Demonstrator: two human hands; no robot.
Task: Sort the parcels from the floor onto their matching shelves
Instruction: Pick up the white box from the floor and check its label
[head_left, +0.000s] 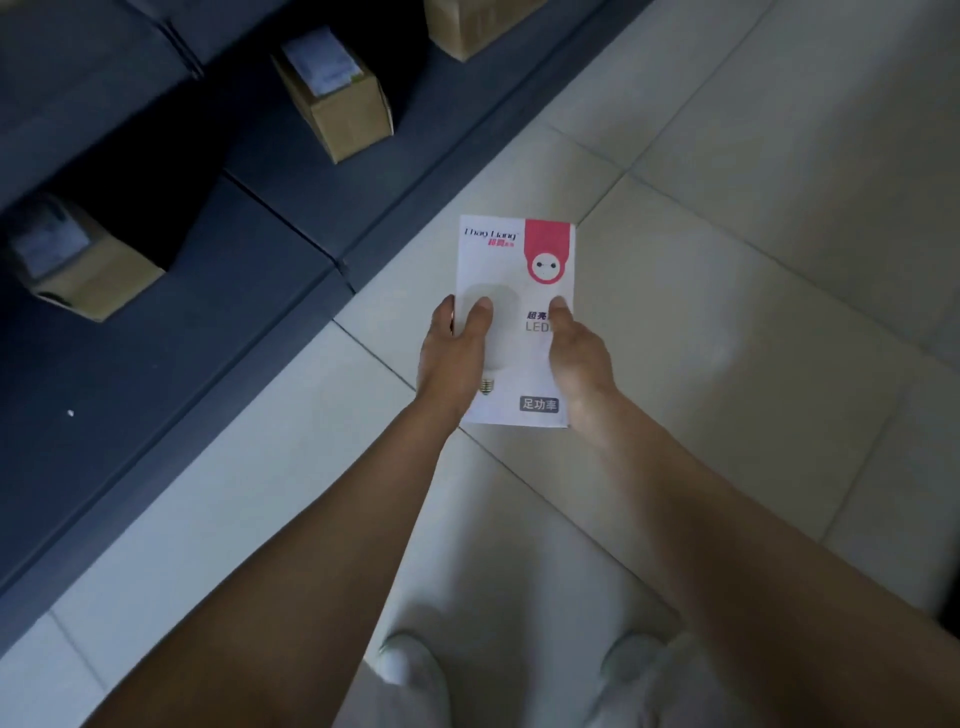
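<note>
- Left hand (453, 347) and right hand (577, 349) both grip a white LED bulb box (519, 270), thumbs on top, held over the tiled floor (727, 208).
- Cardboard parcels (337, 93) sit on dark shelves (208, 291) to the left.

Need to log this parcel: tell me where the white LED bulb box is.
The bulb box is mid-frame in the head view, held by both hands, left hand and right hand, above the tiled floor, just right of the dark shelf.
</note>
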